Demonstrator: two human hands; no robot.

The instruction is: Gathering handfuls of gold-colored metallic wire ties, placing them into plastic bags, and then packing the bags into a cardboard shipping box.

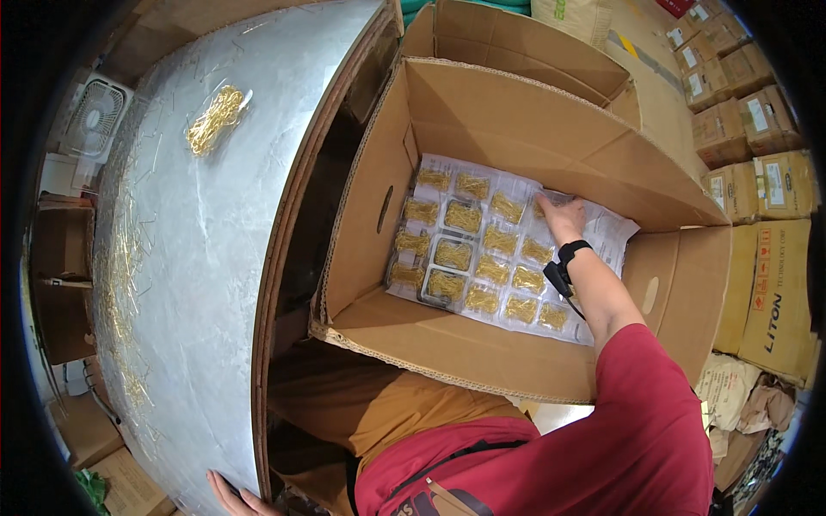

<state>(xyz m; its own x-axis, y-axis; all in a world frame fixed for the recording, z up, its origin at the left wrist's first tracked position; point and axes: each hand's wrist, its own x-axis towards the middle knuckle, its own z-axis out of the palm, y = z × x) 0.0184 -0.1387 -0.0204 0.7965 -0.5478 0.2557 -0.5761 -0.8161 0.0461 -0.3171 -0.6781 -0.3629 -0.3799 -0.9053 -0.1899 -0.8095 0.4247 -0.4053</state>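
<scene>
Starting at the far left, a white fan [96,119] stands beyond the grey table [249,215]. Loose gold-coloured pins [129,361] lie scattered down the table's far side, and a separate pile [215,122] of them sits near its upper end. My left hand [238,499] rests at the near table edge, fingers extended and relaxed, with no grip visible; the lower frame edge cuts it off. To its right, the open cardboard box [516,103] holds a paper sheet [615,232], on which the clear plastic packs [452,254] of pins are laid in rows. My right hand [564,217] reaches inside, fingers curled and partly closed over a pack at the upper right of the rows; I cannot tell whether it is gripped or only touched. Handling note: each pack should be light for my hand, with thin, slippery walls that may flex or dent under a hard pinch. Hold by two opposite side walls, keeping it level, since loose pins could spill. Stacked cartons [781,284] stand at far right, beyond the box
</scene>
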